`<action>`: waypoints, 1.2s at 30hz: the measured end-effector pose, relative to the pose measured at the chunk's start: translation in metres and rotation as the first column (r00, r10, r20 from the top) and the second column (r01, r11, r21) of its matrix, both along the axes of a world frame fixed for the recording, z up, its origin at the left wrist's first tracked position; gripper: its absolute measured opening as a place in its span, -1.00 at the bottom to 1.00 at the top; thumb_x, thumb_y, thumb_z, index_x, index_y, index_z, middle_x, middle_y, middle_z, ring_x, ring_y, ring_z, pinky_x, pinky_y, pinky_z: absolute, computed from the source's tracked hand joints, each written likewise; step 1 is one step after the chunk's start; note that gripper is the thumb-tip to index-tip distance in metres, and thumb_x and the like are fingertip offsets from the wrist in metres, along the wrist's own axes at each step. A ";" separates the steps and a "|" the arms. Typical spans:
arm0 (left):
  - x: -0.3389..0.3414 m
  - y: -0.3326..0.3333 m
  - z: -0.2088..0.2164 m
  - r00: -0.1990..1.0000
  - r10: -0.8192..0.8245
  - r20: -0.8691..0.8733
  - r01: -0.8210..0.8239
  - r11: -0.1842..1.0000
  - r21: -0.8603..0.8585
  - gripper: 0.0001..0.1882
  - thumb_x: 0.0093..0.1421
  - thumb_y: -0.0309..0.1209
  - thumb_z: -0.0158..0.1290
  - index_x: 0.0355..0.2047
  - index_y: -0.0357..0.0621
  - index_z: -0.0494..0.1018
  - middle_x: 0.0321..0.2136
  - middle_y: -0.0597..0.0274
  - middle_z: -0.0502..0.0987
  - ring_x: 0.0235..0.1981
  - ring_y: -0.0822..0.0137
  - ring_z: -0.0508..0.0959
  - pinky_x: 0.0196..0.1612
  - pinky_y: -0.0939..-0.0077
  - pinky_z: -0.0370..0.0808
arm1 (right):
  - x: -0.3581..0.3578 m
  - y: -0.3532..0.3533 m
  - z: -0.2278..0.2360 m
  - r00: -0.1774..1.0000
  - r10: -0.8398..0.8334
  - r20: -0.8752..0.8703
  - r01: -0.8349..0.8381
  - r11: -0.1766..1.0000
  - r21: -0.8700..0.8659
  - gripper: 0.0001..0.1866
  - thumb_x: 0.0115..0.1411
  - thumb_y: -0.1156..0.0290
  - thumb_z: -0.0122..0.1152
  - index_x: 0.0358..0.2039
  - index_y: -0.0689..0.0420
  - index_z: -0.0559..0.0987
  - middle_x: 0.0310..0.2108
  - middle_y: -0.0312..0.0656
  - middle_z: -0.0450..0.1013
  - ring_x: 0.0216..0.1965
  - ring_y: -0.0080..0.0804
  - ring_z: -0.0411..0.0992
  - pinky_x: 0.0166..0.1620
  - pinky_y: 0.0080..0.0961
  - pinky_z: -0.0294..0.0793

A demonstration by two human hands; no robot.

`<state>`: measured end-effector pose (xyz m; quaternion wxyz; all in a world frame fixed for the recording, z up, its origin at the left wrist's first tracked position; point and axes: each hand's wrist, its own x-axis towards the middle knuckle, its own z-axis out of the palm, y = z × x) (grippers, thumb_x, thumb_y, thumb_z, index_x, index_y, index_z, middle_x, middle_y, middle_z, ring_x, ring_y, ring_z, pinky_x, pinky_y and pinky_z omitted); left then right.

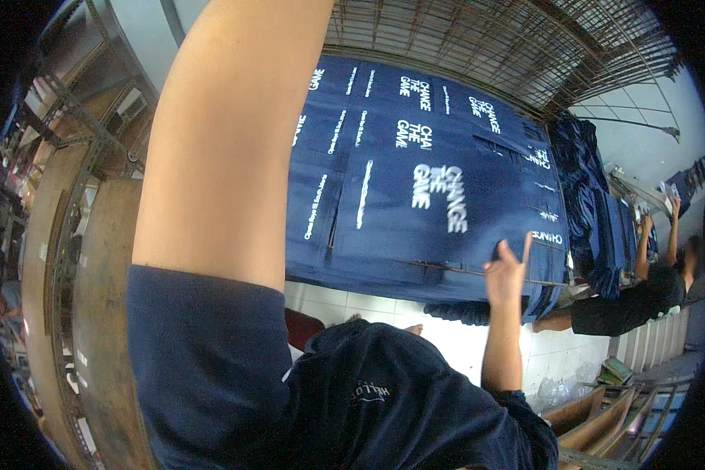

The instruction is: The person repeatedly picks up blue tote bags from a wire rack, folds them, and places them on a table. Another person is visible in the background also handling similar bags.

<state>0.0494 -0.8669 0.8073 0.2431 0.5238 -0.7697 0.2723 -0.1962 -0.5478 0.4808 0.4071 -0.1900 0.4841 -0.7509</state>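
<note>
Dark blue fabric panels (392, 200) with white print lie across a broad work surface, overlapping one another. The print on the nearest panel is smeared by motion. My right hand (505, 270) is at the near right edge of this fabric, its thumb and a finger stretched apart. Its other fingers are hard to make out, and I see nothing plainly gripped. My left arm (219, 149) reaches forward over the left side of the panels, and its hand lies beyond the upper edge of the picture.
Wire racks (517, 47) stand behind the fabric. Dark cloth (580, 172) hangs in bunches to the right, where another person (634, 301) works with raised hands. Wooden shelving (110, 313) runs along the left. Boards (603, 415) lean at the lower right, over white floor tiles (454, 337).
</note>
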 end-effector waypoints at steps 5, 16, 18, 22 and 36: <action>-0.002 -0.005 -0.004 1.000 -0.007 -0.025 0.006 0.999 -0.039 0.24 -0.17 -0.11 0.21 0.31 0.21 -0.47 0.31 0.04 -0.21 0.32 -0.02 -0.20 0.23 -0.33 -0.25 | 0.013 0.022 -0.082 0.990 0.049 0.135 -0.072 0.984 0.164 -0.26 0.20 0.57 0.00 0.29 -0.24 -0.05 -0.13 -0.14 0.33 -0.34 -0.32 0.39 -0.51 -0.46 0.40; -0.008 0.004 -0.005 0.998 -0.032 -0.060 0.030 0.999 -0.025 0.27 -0.22 -0.09 0.24 0.32 0.20 -0.45 0.29 0.03 -0.16 0.32 -0.02 -0.20 0.22 -0.33 -0.28 | 0.001 0.018 -0.095 0.908 -0.020 0.418 -0.087 0.968 0.235 -0.57 0.22 0.56 -0.04 0.07 -0.11 0.27 -0.13 -0.27 0.36 -0.30 -0.40 0.39 -0.49 -0.51 0.42; -0.007 -0.003 -0.003 0.999 -0.019 -0.047 0.018 0.999 -0.028 0.26 -0.21 -0.10 0.22 0.32 0.20 -0.46 0.29 0.03 -0.16 0.32 -0.02 -0.21 0.22 -0.32 -0.29 | 0.002 0.019 -0.097 0.899 -0.011 0.438 -0.114 0.959 0.260 -0.74 0.24 0.52 -0.04 -0.06 0.00 0.37 -0.23 -0.29 0.42 -0.37 -0.51 0.42 -0.49 -0.68 0.45; -0.007 -0.007 -0.005 0.999 0.011 -0.034 -0.012 0.999 -0.036 0.24 -0.18 -0.11 0.19 0.32 0.19 -0.48 0.28 0.04 -0.16 0.31 -0.01 -0.20 0.22 -0.30 -0.29 | 0.015 0.020 -0.080 0.887 -0.011 0.462 -0.131 0.953 0.274 -0.85 0.25 0.50 -0.02 -0.17 0.12 0.45 -0.30 -0.29 0.45 -0.43 -0.56 0.43 -0.49 -0.80 0.50; -0.012 -0.007 -0.006 0.999 0.032 -0.039 -0.034 0.998 -0.055 0.27 -0.19 -0.05 0.25 0.31 0.23 -0.46 0.29 0.07 -0.18 0.32 -0.02 -0.22 0.20 -0.37 -0.26 | 0.031 0.021 -0.061 0.904 -0.083 0.420 -0.050 0.954 0.296 -0.65 0.23 0.56 -0.04 0.04 0.08 0.32 -0.26 -0.16 0.39 -0.38 -0.49 0.41 -0.44 -0.72 0.55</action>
